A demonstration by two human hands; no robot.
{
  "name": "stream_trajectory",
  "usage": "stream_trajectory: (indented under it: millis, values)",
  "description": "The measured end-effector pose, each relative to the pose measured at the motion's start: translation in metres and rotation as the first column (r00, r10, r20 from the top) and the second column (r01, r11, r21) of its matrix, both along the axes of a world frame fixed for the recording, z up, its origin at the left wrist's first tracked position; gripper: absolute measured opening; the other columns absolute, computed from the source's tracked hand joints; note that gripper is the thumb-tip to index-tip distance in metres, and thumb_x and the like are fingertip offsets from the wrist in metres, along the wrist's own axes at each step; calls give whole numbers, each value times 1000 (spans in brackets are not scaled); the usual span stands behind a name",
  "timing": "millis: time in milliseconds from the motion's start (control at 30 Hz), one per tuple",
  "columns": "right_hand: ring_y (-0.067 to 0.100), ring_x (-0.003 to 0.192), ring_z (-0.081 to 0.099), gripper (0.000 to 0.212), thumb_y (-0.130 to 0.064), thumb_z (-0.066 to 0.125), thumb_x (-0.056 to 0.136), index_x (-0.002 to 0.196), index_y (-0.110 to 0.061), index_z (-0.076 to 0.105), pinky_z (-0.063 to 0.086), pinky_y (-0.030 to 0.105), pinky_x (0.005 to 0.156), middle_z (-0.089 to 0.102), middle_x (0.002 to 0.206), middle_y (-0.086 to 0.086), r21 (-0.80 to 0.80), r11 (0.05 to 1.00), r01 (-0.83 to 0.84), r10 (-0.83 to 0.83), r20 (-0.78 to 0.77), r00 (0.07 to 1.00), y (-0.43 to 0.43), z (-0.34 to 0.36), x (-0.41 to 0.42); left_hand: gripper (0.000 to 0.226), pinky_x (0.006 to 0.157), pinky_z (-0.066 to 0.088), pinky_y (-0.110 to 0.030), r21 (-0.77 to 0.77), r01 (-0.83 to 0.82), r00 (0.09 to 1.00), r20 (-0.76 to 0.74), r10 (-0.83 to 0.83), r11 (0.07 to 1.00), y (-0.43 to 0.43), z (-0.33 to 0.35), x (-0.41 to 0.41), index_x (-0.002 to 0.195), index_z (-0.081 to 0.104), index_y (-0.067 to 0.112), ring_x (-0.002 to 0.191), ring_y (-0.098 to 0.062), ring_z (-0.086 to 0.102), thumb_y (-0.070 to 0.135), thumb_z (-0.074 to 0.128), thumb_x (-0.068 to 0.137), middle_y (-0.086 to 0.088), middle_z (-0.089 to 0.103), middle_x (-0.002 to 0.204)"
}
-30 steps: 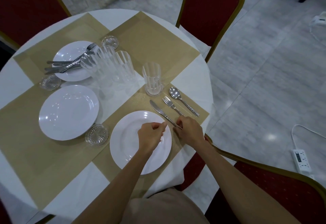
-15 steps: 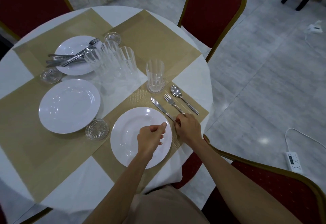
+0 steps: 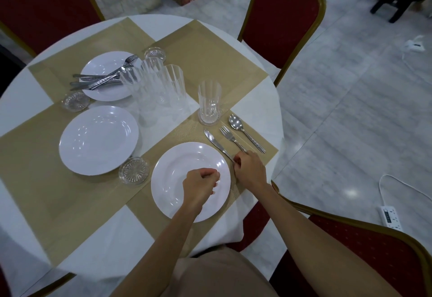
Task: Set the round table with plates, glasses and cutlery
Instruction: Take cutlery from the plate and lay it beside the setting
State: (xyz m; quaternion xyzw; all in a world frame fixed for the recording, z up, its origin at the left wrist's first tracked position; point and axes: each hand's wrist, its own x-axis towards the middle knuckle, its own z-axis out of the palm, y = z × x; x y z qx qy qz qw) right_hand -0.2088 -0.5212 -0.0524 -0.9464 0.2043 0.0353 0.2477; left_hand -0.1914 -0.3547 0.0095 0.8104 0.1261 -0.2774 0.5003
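Knife [image 3: 216, 143] lies beside the near plate [image 3: 177, 168], its handle pinched by the right hand [image 3: 249, 170]; it has barely shifted, so straightening continues. Left hand [image 3: 201, 185] hovers curled, empty.
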Motion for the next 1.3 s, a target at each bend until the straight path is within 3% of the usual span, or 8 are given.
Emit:
stream_trajectory:
  millis: [300, 567, 1133, 1300]
  values:
    - [19, 96, 54, 15, -15, 51, 98, 101, -13, 65, 49, 31, 80, 62, 100, 3, 27, 1000, -9, 9, -6, 1000, 1, 1, 0, 13, 62, 51, -15, -14, 12, 1000, 18, -12, 1000, 6, 2, -1, 103, 71, 22, 79, -14, 68, 24, 68, 91, 4, 69, 94]
    - [19, 96, 53, 17, -15, 49, 100, 105, -11, 65, 46, 28, 79, 62, 103, 4, 18, 1000, -24, 24, -8, 1000, 1, 3, 0, 14, 87, 59, -36, -22, 5, 1000, 15, -4, 1000, 13, 1, -2, 104, 71, 21, 85, -19, 69, 25, 68, 91, -1, 72, 98]
    - [19, 98, 58, 18, -15, 52, 99, 108, -13, 67, 52, 32, 82, 63, 104, 3, 35, 999, 23, -25, 53, 998, 2, 27, 12, 14, 84, 60, -33, -56, -27, 999, 38, 30, 998, 16, 7, 1, 101, 72, 26, 83, -15, 69, 23, 71, 88, 4, 73, 95]
    - [18, 85, 61, 15, -12, 57, 92, 95, -18, 70, 53, 34, 74, 66, 90, -1, 79, 997, 9, -21, 152, 988, 19, 54, 35, 13, 76, 61, -29, -100, -76, 995, 52, 81, 992, 32, 15, 6, 100, 75, 24, 80, -12, 71, 22, 71, 88, 7, 74, 88]
